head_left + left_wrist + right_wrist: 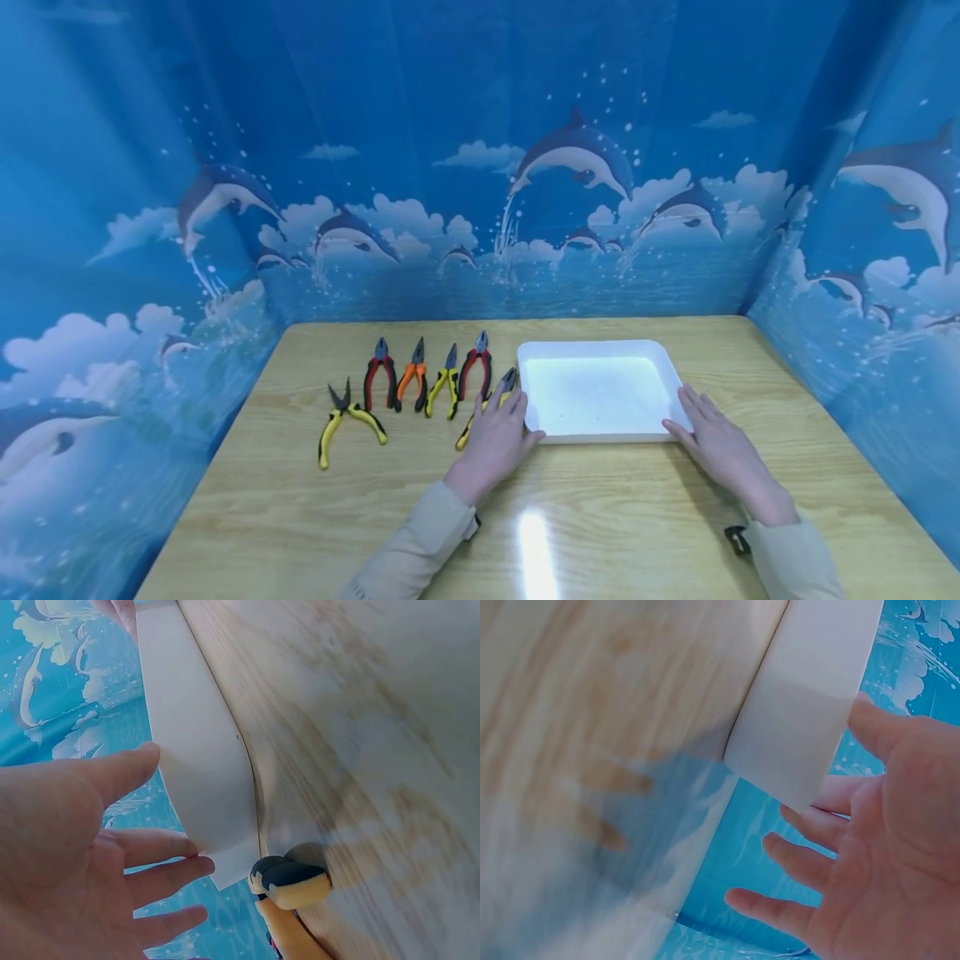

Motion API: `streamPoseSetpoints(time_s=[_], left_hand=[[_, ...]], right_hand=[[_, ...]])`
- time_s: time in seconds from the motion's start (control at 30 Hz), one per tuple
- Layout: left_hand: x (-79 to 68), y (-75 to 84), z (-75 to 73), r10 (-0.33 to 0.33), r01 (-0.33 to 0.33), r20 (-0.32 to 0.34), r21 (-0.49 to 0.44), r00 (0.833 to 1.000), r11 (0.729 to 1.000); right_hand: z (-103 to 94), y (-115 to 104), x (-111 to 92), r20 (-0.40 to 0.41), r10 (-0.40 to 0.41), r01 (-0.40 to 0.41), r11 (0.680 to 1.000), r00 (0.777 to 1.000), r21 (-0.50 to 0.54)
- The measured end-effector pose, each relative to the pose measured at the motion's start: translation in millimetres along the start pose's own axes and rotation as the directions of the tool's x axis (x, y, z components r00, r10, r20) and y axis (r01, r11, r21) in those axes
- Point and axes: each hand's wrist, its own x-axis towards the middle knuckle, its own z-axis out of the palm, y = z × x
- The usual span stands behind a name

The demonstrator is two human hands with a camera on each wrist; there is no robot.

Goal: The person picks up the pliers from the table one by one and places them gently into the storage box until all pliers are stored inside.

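A shallow white rectangular tray (600, 435) lies flat on the wooden table. At its left side my left hand (491, 435) touches the near corner, thumb on the front wall and straight fingers along the side. My right hand (723, 450) touches the near right corner the same way, its fingers spread in the right wrist view. Partly hidden by the left hand is a pair of yellow-and-black pliers (464, 437); the left wrist view shows one of its handle ends (292, 885) close to the tray. Neither hand grips a tool.
Left of the tray stand in a row red-and-black pliers (381, 367), orange-handled pliers (417, 373), yellow-handled pliers (447, 383) and more red-and-black pliers (478, 360). Spread-open yellow pliers (341, 414) lie farther left. A blue dolphin-print curtain (420, 150) encloses the table (285, 525).
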Motion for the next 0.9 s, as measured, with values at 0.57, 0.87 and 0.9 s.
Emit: streamPoseSetpoints(time_s=[0.57, 0.87, 0.9], left_hand=[[-5.8, 0.6, -2.1, -0.008, 0.008, -0.018, -0.004, 1.000, 1.000], [-6.3, -1.3, -0.1, -0.017, 0.016, -0.012, -0.023, 1.000, 1.000], [-6.3, -1.6, 0.0, -0.016, 0.016, -0.015, -0.025, 1.000, 1.000]], right_hand=[[-3.0, 0.1, -4.0, 0.015, -0.003, 0.003, 0.999, 1.000, 0.034], [-4.8, 4.5, -1.3, 0.002, -0.047, 0.047, 0.999, 0.999, 0.009], [-5.0, 5.4, -0.2, 0.002, -0.053, 0.053, 0.999, 0.999, -0.007]])
